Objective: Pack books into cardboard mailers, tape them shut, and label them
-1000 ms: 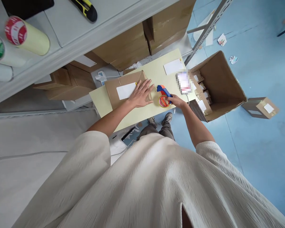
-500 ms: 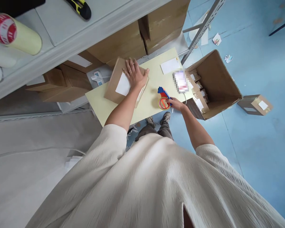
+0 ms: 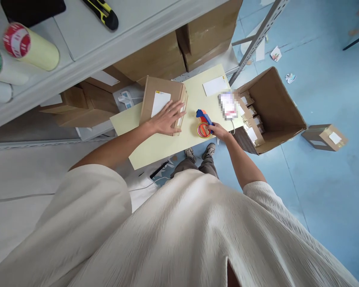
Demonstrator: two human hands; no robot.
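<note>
A brown cardboard box [image 3: 148, 95] with a white label [image 3: 160, 103] lies on the pale yellow tabletop [image 3: 155, 147]. My left hand [image 3: 167, 118] rests on the near part of this box with its fingers spread, overlapping the label's lower end. In my right hand [image 3: 219, 130] is the blue handle of a tape dispenser [image 3: 204, 123], which carries a roll of tape on a red-orange hub. The dispenser is held over the front edge of the tabletop, to the right of the box and apart from it.
A white sheet [image 3: 214, 85] and a blurred phone-like device [image 3: 227, 104] with a cable lie at the table's right. Beside it stands an open carton [image 3: 278, 111] holding small boxes. Another box [image 3: 325, 137] is on the floor. A shelf [image 3: 86, 52] with tape rolls and a cutter [image 3: 103, 14] overhangs the left.
My left hand has slid from the box's far edge to its near side, uncovering more of the label. The box has turned slightly. The tape dispenser stays in my right hand, barely shifted.
</note>
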